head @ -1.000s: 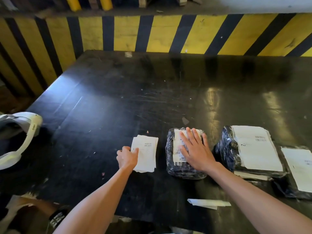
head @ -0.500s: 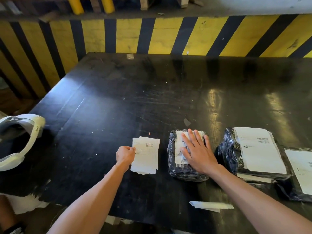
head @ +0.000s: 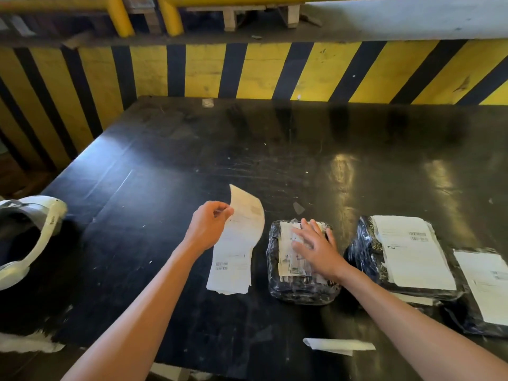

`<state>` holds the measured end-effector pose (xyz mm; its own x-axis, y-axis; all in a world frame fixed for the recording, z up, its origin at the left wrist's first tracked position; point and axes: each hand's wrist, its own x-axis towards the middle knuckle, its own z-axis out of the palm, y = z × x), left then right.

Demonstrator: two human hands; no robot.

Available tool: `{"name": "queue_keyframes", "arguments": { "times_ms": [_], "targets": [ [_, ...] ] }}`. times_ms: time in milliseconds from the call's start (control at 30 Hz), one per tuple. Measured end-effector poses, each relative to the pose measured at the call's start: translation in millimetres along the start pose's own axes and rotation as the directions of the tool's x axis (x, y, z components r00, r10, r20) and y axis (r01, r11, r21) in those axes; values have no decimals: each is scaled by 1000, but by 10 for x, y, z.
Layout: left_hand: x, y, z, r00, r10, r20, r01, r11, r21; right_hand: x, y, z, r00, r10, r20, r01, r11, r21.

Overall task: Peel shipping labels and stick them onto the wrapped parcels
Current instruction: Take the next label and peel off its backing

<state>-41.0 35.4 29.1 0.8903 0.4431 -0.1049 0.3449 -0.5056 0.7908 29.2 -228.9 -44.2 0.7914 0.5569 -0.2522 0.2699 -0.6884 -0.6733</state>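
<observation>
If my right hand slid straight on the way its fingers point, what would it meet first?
Probably nothing soon: the right hand lies flat on the small parcel, fingers pointing up-left; beyond the parcel's far edge only bare table shows.

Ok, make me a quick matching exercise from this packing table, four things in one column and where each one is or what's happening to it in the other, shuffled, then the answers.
Things:
1. top label sheet
2. small wrapped parcel
3. white headset
4. folded paper strip

States:
A. lies at the table's near edge
B. sits at the table's left edge
C. pinched and lifted by the left hand
D. pressed flat under the right hand

Pairs: 1-C, 2-D, 3-B, 4-A
</observation>
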Motion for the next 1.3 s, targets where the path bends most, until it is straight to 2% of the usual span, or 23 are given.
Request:
{"name": "queue_keyframes", "arguments": {
  "times_ms": [67,133,200,300,400,433,500,567,633,700,800,1000,1300],
  "targets": [
    [-10,195,-18,991,75,107,-72,997,-27,-67,-128,-152,998,46,-32,-32,941,338],
    [-29,348,-2,969,144,199,-140,990,-33,-148,-270,-280,992,85,-97,-11,804,595],
    [-37,472,37,947,194,254,-192,981,-32,-197,-399,-382,982,136,-134,16,637,770],
    [-3,562,111,947,192,258,-192,981,-25,-244,-487,-497,962,219,-163,49,450,892],
    [26,593,184,960,167,225,-170,985,-5,-312,-500,-559,969,212,-130,69,272,960],
    [36,593,210,962,156,226,-158,987,-9,-334,-502,-576,972,198,-129,77,251,965],
    [51,595,257,966,130,224,-133,991,-2,-358,-500,-599,969,194,-151,95,272,958],
    [49,609,316,979,132,157,-137,990,24,-357,-502,-612,960,223,-169,104,277,955],
    [-15,657,399,980,199,-2,-199,980,25,-349,-525,-625,953,240,-187,116,284,952],
    [-148,742,491,939,329,-99,-333,943,-21,-347,-571,-631,948,236,-211,132,313,941],
    [-334,858,636,885,464,-47,-466,881,-81,-367,-661,-633,961,175,-214,146,337,930],
    [-393,921,702,890,451,-66,-456,872,-181,-405,-721,-675,985,52,-162,139,302,943],
    [-413,946,656,887,455,-75,-461,866,-193,-412,-743,-713,986,21,-168,153,324,934]
  ]
}}
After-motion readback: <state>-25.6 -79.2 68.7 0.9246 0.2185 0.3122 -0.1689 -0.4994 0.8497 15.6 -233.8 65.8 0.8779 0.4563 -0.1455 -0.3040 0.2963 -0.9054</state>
